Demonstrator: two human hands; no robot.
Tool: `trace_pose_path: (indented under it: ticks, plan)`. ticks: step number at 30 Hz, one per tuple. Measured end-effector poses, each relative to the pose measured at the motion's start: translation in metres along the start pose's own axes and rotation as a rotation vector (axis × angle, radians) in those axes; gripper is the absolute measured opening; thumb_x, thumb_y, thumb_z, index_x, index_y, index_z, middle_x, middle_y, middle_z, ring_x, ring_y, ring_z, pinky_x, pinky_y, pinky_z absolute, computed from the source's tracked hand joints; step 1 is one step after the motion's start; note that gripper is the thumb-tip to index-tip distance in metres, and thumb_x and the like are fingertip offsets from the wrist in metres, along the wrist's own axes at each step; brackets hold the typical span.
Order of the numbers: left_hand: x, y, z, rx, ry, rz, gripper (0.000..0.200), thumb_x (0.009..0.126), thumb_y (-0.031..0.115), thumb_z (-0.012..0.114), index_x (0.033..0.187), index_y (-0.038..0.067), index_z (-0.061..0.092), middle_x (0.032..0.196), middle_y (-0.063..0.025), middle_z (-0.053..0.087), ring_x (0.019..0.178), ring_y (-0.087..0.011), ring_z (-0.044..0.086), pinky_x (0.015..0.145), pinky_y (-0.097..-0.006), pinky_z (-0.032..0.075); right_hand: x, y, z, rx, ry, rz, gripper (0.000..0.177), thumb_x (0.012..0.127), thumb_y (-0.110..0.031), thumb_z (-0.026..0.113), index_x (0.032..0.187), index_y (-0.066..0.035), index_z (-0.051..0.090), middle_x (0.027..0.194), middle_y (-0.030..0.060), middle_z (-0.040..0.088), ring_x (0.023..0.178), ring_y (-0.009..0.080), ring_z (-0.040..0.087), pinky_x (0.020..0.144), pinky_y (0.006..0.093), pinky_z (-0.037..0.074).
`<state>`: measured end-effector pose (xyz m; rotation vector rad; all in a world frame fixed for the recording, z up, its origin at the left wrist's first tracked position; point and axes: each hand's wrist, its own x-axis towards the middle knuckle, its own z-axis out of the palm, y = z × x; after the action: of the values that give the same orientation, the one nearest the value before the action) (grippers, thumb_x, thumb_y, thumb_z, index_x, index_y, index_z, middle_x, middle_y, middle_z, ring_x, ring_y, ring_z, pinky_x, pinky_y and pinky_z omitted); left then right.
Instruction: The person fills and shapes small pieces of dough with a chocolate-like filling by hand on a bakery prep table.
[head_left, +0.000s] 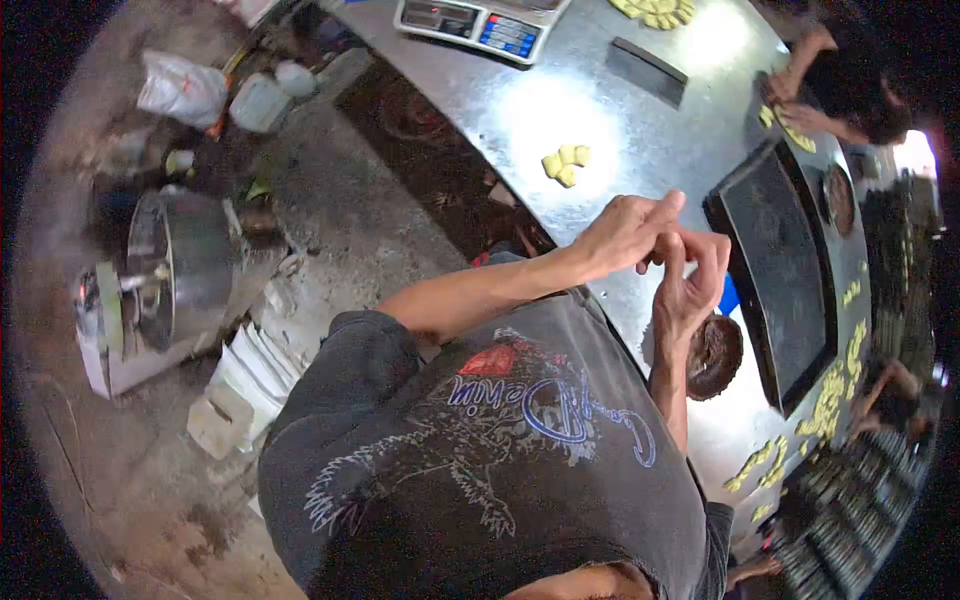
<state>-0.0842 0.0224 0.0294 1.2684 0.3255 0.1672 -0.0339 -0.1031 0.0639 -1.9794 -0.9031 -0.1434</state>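
- The left hand (632,232) has its fingers curled and meets the right hand at the fingertips.
- The right hand (690,275) is partly closed, fingers bent; a small dark lump seems to be pinched between the two hands, though the view is poor there.
- Pieces of yellow dough (567,164) sit in a small cluster on the metal table (520,135), near the left hand, on its outer side.
- A brown bowl (714,358) is just beside the right wrist, with a bit of blue (729,296) between it and the black tray (778,275).
- That tray lies to the right of the right hand.
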Motion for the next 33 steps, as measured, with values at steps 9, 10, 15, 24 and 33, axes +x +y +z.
trace_pose_path:
  ticks: [9, 10, 15, 24, 33]
  plan:
    - [-0.001, -0.010, 0.033, 0.014, -0.364, -0.132, 0.065, 0.109, 0.053, 0.028, 0.111, 0.001, 0.069, 0.081, -0.0070, 0.069, 0.070, -0.0121, 0.065, 0.060, -0.0256, 0.050, -0.032, 0.053, -0.018, 0.546, 0.083, 0.695, 0.016, 0.093, -0.016, 0.073, 0.099, -0.003, 0.067, 0.097, 0.0042, 0.064, 0.079, 0.0130, 0.059, 0.066, 0.0278, 0.050]
    - [-0.001, -0.019, 0.036, 0.027, -0.389, -0.170, 0.065, 0.109, 0.054, 0.029, 0.114, 0.001, 0.067, 0.083, -0.0067, 0.068, 0.069, -0.0116, 0.064, 0.060, -0.0251, 0.050, -0.036, 0.057, -0.020, 0.458, 0.077, 0.744, 0.018, 0.095, -0.018, 0.071, 0.101, -0.002, 0.067, 0.095, 0.0056, 0.066, 0.080, 0.0127, 0.060, 0.067, 0.0285, 0.050]
    - [0.000, -0.067, 0.031, -0.066, -0.472, -0.353, 0.078, 0.103, 0.067, 0.027, 0.135, 0.001, 0.056, 0.095, -0.0083, 0.069, 0.066, -0.0119, 0.065, 0.056, -0.0231, 0.051, -0.071, 0.067, -0.025, -0.115, 0.045, 0.251, 0.021, 0.092, -0.016, 0.070, 0.109, -0.004, 0.068, 0.104, 0.0126, 0.066, 0.099, 0.0228, 0.062, 0.075, 0.0345, 0.052]
    - [-0.029, -0.100, 0.005, 0.295, -0.320, -0.472, 0.078, 0.106, 0.055, 0.037, 0.162, 0.010, 0.005, 0.129, -0.0182, 0.061, 0.089, -0.0190, 0.068, 0.069, -0.0292, 0.056, -0.078, 0.141, -0.035, 0.084, -0.263, 0.475, 0.029, 0.091, -0.013, 0.071, 0.119, -0.004, 0.068, 0.112, 0.0127, 0.062, 0.094, 0.0228, 0.064, 0.082, 0.0337, 0.053]
    - [-0.037, -0.081, -0.019, 0.247, -0.022, -0.321, 0.050, 0.108, 0.041, 0.045, 0.143, 0.005, 0.050, 0.122, -0.0113, 0.067, 0.103, -0.0156, 0.062, 0.091, -0.0328, 0.049, -0.041, 0.231, 0.047, -0.003, -0.123, 0.205, 0.023, 0.091, -0.016, 0.065, 0.110, -0.005, 0.071, 0.108, 0.0169, 0.060, 0.101, 0.0336, 0.060, 0.088, 0.0414, 0.051]
